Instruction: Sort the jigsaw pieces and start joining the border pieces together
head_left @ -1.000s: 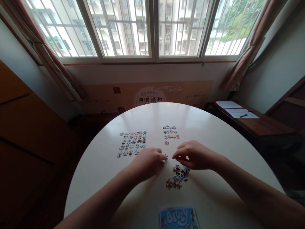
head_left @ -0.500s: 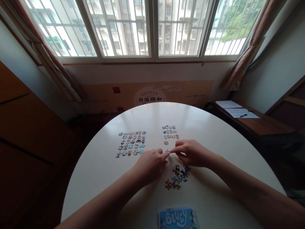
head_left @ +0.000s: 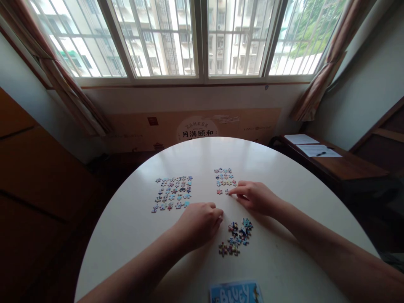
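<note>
A small jigsaw puzzle piece lies under the fingertips of my right hand, beside a reddish piece in the same short row. Just beyond are more rows of puzzle pieces. My left hand rests on the table to the left, its fingers curled in; whatever it may hold is hidden. Between my forearms sits a loose heap of puzzle pieces, some overlapping. A larger block of spaced-out puzzle pieces lies in rows to the left, partly behind my left hand.
Everything lies on a round white table. A blue box marked BLUEY is at the near edge. At right, a wooden side table carries papers and a pen. A barred window is ahead.
My right hand has moved the puzzle piece up and right into line with the reddish piece. My left hand has come away from it, slightly nearer me.
</note>
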A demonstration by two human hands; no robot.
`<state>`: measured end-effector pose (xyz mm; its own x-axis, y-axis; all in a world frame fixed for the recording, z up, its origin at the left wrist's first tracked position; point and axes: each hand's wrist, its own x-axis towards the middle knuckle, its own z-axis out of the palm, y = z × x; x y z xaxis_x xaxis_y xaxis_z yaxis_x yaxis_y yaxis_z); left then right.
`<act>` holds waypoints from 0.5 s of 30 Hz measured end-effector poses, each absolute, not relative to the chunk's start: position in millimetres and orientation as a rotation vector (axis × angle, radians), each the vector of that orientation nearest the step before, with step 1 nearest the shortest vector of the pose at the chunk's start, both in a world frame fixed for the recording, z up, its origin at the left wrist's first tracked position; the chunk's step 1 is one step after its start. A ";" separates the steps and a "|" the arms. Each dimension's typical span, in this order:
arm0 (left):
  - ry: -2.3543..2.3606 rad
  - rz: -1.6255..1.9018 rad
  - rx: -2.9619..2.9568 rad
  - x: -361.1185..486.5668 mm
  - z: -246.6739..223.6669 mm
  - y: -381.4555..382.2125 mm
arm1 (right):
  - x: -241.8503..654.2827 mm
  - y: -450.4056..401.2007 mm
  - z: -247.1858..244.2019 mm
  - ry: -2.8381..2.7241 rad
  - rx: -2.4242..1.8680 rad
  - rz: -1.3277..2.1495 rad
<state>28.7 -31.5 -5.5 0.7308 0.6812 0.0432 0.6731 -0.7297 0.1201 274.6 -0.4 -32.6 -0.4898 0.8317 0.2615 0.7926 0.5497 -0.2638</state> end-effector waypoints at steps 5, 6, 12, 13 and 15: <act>1.098 0.093 2.846 28.9 -4.0 -31.7 | 269.9 1.2 -36.4 -2.375 -1.383 0.167; 1.093 0.091 2.849 29.0 -3.7 -31.6 | 269.2 0.9 -36.6 -2.372 -1.383 0.174; 1.081 0.105 2.855 27.9 -3.9 -31.7 | 269.0 0.7 -37.1 -2.353 -1.388 0.160; 1.079 0.112 2.853 27.6 -4.4 -31.6 | 269.1 0.8 -37.0 -2.352 -1.388 0.155; 1.100 0.127 2.849 27.4 -5.8 -31.4 | 269.0 0.8 -36.2 -2.351 -1.385 0.152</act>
<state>27.4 -31.4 -5.8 0.7382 0.6730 0.0465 0.6660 -0.7379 0.1092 269.0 0.8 -36.2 -0.4251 0.8581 0.2881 0.8137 0.5017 -0.2936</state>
